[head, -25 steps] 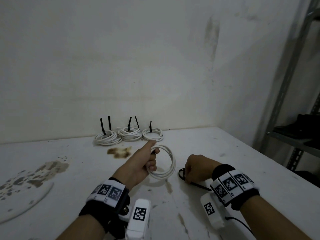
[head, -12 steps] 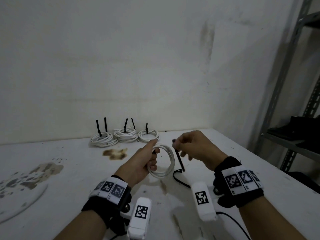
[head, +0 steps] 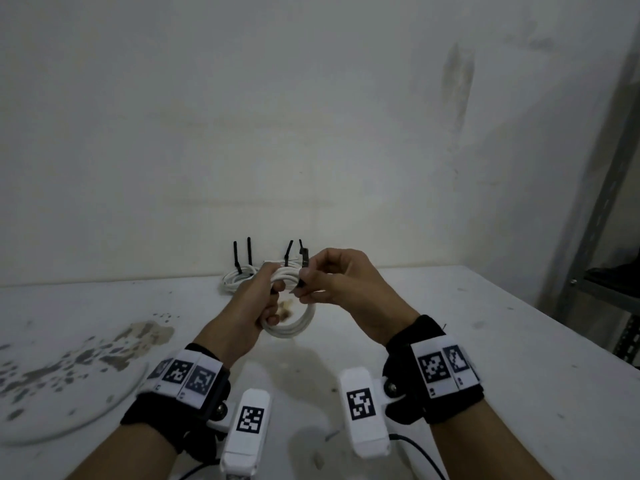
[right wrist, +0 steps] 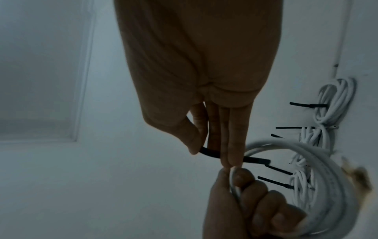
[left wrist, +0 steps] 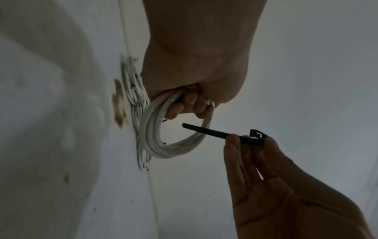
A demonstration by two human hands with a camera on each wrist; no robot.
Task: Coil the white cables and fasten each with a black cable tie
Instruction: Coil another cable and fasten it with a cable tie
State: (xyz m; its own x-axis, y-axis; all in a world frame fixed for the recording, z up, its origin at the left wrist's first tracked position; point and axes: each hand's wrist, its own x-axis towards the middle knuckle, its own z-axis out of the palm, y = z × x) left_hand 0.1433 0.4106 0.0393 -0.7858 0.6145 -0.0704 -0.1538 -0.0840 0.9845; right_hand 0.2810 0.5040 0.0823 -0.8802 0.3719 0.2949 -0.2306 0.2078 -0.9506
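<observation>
A: Item one, the white cable coil. We have the left hand curled round its upper arc, fingers through the loop, the rest hanging below the fist above the table. We judge the grip is there to keep the turns bunched and the middle of the ring clear.

B: Agreed. Item two, the black cable tie. We have the right hand pinching it near its locking head, thumb against fingertips, other fingers straight alongside. Its pointed tail reaches toward the left hand and, in the left wrist view, lies across the coil's opening.

A: Held by the head end so the tail stays free to thread, we would say. Is it through the ring yet?

B: We cannot tell for sure; the tail overlaps the opening just below the left fingers, but depth is unclear. It is not yet wrapped or locked.

A: Item three, the finished bundles. We see white coils lying beyond both hands at the wall's foot, each with a black tie tail sticking up.

B: Stowed past the hands, we judge, to keep the working space in front open. Count uncertain, as the hands hide some.
</observation>
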